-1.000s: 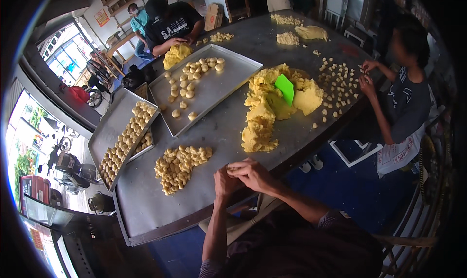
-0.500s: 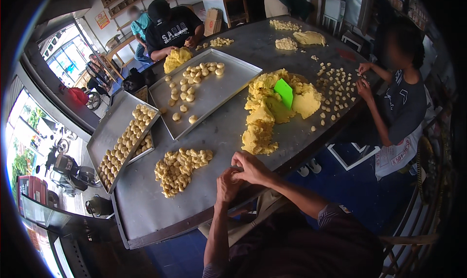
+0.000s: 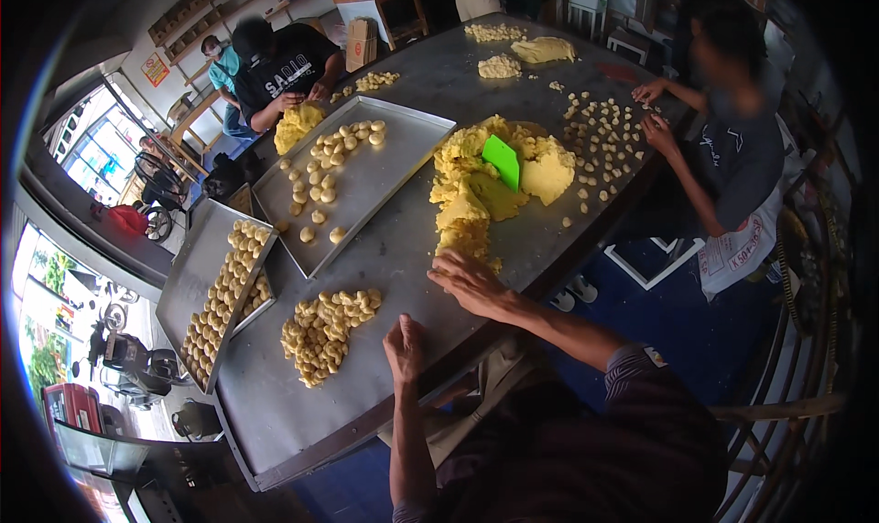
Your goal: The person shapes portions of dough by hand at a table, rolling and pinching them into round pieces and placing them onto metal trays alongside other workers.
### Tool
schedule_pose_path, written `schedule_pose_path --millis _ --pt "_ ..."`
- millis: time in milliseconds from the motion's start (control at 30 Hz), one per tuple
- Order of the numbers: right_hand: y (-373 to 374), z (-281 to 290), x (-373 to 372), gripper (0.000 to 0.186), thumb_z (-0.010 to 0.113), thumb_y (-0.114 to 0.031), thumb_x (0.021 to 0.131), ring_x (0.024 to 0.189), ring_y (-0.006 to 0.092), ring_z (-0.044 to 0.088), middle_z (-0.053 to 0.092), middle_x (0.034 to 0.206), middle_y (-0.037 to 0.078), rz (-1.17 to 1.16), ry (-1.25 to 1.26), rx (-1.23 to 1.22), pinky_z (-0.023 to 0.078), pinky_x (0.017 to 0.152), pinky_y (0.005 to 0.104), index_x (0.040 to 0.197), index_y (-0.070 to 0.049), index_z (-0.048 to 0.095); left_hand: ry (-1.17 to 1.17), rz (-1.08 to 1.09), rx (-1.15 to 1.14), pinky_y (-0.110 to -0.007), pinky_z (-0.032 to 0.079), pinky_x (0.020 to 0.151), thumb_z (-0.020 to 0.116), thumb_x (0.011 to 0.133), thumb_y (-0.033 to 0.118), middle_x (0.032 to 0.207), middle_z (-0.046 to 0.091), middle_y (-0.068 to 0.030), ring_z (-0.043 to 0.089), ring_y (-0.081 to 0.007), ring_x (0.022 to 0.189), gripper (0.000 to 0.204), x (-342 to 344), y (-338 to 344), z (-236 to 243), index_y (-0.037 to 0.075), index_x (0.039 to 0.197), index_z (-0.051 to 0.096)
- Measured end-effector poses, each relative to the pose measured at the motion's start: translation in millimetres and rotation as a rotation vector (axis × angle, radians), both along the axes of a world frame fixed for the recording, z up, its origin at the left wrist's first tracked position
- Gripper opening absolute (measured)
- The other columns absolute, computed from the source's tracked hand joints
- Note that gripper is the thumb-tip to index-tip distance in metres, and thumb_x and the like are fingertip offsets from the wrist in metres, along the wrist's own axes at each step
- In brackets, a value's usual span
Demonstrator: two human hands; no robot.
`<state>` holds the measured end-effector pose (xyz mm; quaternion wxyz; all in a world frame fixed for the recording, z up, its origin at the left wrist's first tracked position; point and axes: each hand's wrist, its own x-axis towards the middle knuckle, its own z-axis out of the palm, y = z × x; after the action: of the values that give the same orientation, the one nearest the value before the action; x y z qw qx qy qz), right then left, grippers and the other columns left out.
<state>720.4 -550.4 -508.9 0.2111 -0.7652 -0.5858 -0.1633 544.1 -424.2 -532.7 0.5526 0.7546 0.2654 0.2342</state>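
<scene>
My left hand (image 3: 403,347) is curled closed just above the near edge of the metal table, its thumb up. Whether dough is inside it stays hidden. With fingers stretched out, my right hand (image 3: 472,285) reaches the near end of a large crumbly mound of yellow filling (image 3: 461,226) and touches or overlaps it. A bright green scraper (image 3: 501,162) stands in the mound. Left of my hands lies a heap of small pale dough balls (image 3: 330,334).
A metal tray (image 3: 385,177) holds spaced round balls; left of it, a tilted tray (image 3: 195,280) carries rows of them. Across the table, a person (image 3: 284,70) handles yellow filling (image 3: 297,128). At right another person (image 3: 742,148) works beside scattered small dough pieces (image 3: 604,139).
My hands were together and have parted. The right one has moved forward to the yellow mound, while the left has drawn slightly left. The whole view has shifted a little.
</scene>
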Motion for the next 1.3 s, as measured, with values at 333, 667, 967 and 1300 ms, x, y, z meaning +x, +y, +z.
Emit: schedule_pose_path --millis 333,667,967,1300 --pt "-75.7 -6.4 -4.2 0.038 0.073 -0.011 0.084 0.105 0.0337 0.057 0.053 0.114 0.015 -0.31 0.431 0.35 0.049 0.086 0.0406 0.12 -0.004 0.064 0.053 -0.201 0.153 -0.028 0.039 0.073 0.047 0.103 0.023 0.093 0.051 -0.0062 0.045 -0.0152 0.079 0.023 -19.4 5.6 11.0 0.002 0.109 0.056" --pt "-64.0 -23.2 -2.0 0.047 0.073 -0.003 0.082 0.107 0.0316 0.057 0.051 0.118 0.016 -0.307 0.492 0.423 0.05 0.086 0.0405 0.127 -0.008 0.06 0.101 -0.115 0.581 -0.044 0.039 0.094 0.053 0.095 0.015 0.107 0.064 -0.015 0.057 -0.0323 0.102 0.017 4.0 1.2 19.4 0.002 0.106 0.055" --pt "-51.4 -16.1 13.5 0.061 0.074 -0.013 0.083 0.112 0.0367 0.058 0.055 0.126 0.025 -0.433 0.579 0.462 0.05 0.091 0.043 0.137 0.0 0.048 0.3 0.05 0.629 -0.045 0.038 0.087 0.051 0.097 0.021 0.102 0.065 -0.0095 0.055 -0.0313 0.099 0.016 39.9 32.6 45.4 0.007 0.093 0.054" --pt "-69.2 0.5 6.8 0.058 0.068 -0.012 0.087 0.119 0.0437 0.053 0.054 0.131 0.028 -0.395 0.688 0.323 0.046 0.098 0.0425 0.138 0.004 0.045 0.221 -0.115 0.87 -0.046 0.039 0.093 0.056 0.094 0.017 0.108 0.06 -0.0124 0.053 -0.0317 0.104 0.023 11.4 21.7 28.9 0.006 0.113 0.061"
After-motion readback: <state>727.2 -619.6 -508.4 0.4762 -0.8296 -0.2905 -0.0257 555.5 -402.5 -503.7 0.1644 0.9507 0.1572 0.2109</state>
